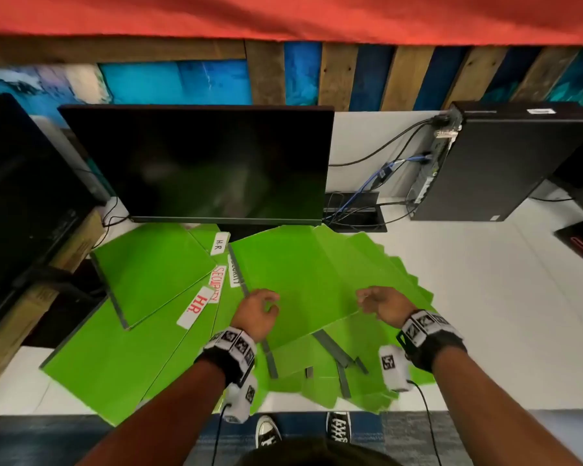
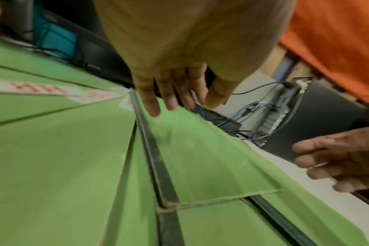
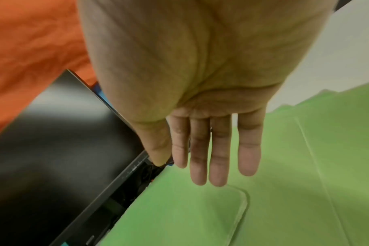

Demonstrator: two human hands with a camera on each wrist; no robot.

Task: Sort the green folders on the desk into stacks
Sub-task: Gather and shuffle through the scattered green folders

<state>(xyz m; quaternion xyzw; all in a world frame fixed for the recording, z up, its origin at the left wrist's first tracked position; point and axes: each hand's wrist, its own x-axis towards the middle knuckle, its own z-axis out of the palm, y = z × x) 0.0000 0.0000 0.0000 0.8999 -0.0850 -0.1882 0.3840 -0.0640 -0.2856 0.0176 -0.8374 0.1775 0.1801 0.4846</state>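
Several green folders lie fanned and overlapping across the white desk (image 1: 485,314). The top middle folder (image 1: 293,277) has a dark spine along its left edge. White labels read "H.R" (image 1: 220,243), "SECURITY" (image 1: 217,284) and "H.R." (image 1: 196,306). My left hand (image 1: 266,306) hovers over the near left part of the middle folder (image 2: 200,158), fingers relaxed, holding nothing. My right hand (image 1: 367,301) hovers at that folder's near right corner with straight fingers (image 3: 217,158), also empty. In the right wrist view, green folder surface (image 3: 200,216) lies under the hand.
A dark monitor (image 1: 199,163) stands just behind the folders, and a second screen (image 1: 21,196) sits on a cardboard box (image 1: 78,243) at the left. A black computer tower (image 1: 505,163) with cables (image 1: 377,183) stands back right. Folders overhang the desk's front edge.
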